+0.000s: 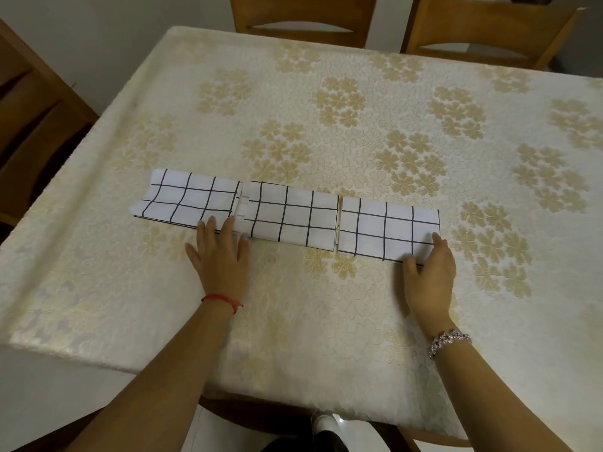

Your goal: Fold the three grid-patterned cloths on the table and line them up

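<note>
Since all three cloths look folded and sit end to end, I'd say what's left is squaring up the row. That comes down to one thing: the row lies straight ahead of both hands, just past the fingertips, with its long axis running left to right across the desk [326, 321]. It isn't quite square to the person though, the right end looks a bit nearer than the left.

Nearest first. The left hand [219, 256] is flat on the desk, fingers straight and spread, holding nothing. Its fingertips rest on the near edge of the left cloth [191, 199], close to that cloth's right end. The right hand [431, 272] is opened out too, nothing gripped as far as I can see. Its thumb is against the near edge of the right cloth [388, 230] and its fingers run up along the right end, so it brackets that near right corner. The hands are well apart, one toward each end of the row.

The middle cloth [290, 213] has no hand on it, and the left hand is the nearer one. It's touching or slightly overlapping the left cloth, can't tell which, and there's a thin sliver of gap to the right cloth.

Further back it's just flowery desk cover and wooden chairs [303, 17] at the far edge.
</note>
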`<state>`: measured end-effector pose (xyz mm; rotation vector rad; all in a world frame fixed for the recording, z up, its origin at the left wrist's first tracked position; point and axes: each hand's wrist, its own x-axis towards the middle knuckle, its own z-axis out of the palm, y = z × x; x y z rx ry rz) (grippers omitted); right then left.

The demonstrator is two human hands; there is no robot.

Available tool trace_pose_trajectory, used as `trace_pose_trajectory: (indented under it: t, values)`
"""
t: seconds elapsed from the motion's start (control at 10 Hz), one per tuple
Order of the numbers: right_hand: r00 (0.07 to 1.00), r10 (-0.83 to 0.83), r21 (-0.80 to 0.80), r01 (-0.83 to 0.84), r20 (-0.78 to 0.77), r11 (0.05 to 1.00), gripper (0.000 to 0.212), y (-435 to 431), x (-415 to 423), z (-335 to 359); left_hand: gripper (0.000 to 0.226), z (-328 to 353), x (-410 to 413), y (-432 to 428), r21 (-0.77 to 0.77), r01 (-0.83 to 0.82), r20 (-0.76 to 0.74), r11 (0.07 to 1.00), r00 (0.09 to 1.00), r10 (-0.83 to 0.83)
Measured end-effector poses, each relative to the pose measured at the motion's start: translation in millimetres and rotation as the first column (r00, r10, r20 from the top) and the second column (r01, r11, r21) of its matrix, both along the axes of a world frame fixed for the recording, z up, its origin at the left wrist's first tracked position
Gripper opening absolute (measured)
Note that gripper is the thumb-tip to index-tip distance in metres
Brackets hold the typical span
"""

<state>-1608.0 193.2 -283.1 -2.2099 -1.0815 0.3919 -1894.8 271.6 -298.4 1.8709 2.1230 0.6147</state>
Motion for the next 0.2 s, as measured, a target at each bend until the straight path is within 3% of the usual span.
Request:
trace_pose_trajectory:
  t: [0.2]
  values:
    - [1.0,0.0,0.008,0.0,0.006,1.0,0.058,-0.8,-1.7,1.5,0.041,2.4,0.6,-2.3,0.049,-0.019,0.03,0.999,0.999,0.018]
